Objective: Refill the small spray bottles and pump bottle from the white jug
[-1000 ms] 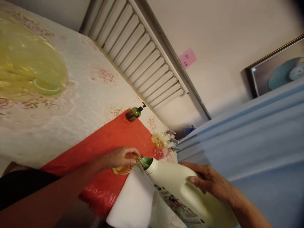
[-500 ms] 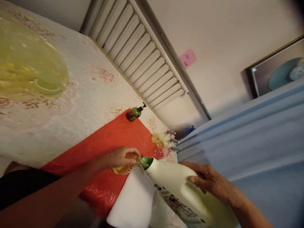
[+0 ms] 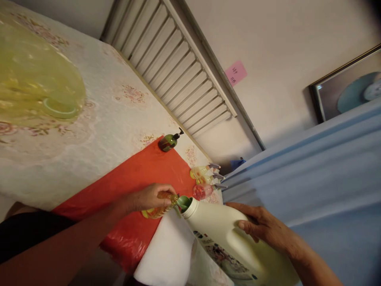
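A big, smooth, pale plastic jug (image 3: 216, 218), rounded and printed with a colourful label (image 3: 222, 256), tilts within the right hand's (image 3: 263, 228) gripping fingers; its ridged mouth holds a green spout (image 3: 184, 203). Just beside this, the left hand's (image 3: 153, 197) fingers wrap a slim, clear bottle (image 3: 152, 213) of yellow liquid, over a glossy red sheet (image 3: 139, 171) on the flower-patterned worktop (image 3: 107, 123).

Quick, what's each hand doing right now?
Left hand: closed around a small clear bottle with yellow liquid.
Right hand: holding a large pale jug, its open mouth near the small bottle's neck.
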{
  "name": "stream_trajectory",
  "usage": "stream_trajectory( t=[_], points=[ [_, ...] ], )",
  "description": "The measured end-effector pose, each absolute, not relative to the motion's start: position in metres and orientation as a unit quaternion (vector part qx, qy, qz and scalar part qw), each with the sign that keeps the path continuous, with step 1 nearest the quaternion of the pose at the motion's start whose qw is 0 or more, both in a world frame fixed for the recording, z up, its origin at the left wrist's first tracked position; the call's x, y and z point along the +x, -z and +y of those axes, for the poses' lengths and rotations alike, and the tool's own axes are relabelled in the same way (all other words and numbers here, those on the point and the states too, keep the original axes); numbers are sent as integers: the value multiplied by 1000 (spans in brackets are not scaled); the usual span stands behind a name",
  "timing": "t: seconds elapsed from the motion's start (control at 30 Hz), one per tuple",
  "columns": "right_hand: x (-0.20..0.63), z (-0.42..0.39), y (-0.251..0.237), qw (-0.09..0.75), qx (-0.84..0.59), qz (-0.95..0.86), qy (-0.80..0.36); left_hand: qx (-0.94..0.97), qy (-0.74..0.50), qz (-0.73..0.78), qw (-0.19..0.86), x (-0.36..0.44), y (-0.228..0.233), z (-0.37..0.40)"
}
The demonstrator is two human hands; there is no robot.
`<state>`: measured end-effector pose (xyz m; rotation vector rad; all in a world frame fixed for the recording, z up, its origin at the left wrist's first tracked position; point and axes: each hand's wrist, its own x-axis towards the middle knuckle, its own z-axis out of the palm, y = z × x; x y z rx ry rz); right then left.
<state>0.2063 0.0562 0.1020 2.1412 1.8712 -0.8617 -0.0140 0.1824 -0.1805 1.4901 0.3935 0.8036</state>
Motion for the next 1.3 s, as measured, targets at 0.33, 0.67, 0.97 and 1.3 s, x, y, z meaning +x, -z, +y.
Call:
stream_trajectory(
  t=[0.33,0.67,0.97,1.3],
  points=[
    [205,55,-103,86,721,624,290,660,-347,170,644,-14,182,182],
    [203,56,-103,91,722,624,285,662,-350,172,640,-14,183,183],
    [206,56,-102,84,720,626,288,656,-352,178,643,-14,182,183],
    [224,39,-75,-4,712,613,343,656,-362,175,639,-11,189,184]
  ],
)
